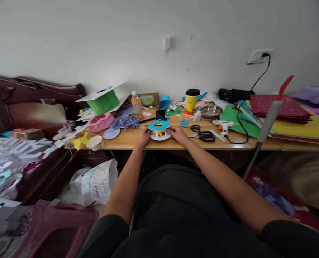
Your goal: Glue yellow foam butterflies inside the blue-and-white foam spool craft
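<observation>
A small two-tier round paper model point(159, 125) stands at the table's front edge. Its top is a blue ring, with white posts below it, a round white base and a bit of yellow inside. My left hand point(143, 136) closes on its left side, fingers at the base. On the opposite side my right hand point(179, 134) grips it, fingertips at the rim of the base. Just behind lies a dark phone point(161, 115), partly hidden by the blue ring. Right of my right hand are two pairs of scissors, the larger one dark-handled point(206, 136).
A hot glue gun point(225, 126), glue bottle point(197, 115), metal bowl point(211, 111) and yellow cup point(191, 102) stand to the right. Leftward are a drink bottle point(137, 105), purple yarn point(125, 122) and a paper cup point(95, 143). A grey pole point(269, 122) rises at the right front.
</observation>
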`<action>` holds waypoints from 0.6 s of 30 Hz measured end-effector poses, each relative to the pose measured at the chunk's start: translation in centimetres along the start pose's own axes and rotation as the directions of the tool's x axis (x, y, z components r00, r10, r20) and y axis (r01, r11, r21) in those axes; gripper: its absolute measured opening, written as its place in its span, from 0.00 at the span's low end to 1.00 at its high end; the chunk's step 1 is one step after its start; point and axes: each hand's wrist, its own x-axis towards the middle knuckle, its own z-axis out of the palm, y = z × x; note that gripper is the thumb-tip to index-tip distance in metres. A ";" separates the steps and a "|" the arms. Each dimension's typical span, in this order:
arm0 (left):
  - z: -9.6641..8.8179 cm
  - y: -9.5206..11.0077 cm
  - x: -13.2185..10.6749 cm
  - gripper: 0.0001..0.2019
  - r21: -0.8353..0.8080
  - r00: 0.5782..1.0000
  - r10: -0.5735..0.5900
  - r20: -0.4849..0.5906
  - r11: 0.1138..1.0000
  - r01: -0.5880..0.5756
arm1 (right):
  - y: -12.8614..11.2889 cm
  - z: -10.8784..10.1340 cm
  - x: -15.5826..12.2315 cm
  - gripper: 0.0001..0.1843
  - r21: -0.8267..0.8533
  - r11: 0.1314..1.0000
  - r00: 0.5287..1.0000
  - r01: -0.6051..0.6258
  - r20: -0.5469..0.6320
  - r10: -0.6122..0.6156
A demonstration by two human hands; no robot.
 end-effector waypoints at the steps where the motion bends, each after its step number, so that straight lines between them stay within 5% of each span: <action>1: 0.0 -0.1 0.0 0.17 -0.006 1.000 0.001 0.006 1.000 -0.001 | 0.0 0.0 0.0 0.19 0.013 1.000 1.000 -0.006 -0.002 0.006; 18: -0.2 0.4 -0.1 0.17 -0.186 0.998 0.011 0.058 0.983 0.000 | 0.8 0.0 0.2 0.18 0.084 0.996 0.989 -0.032 -0.141 0.044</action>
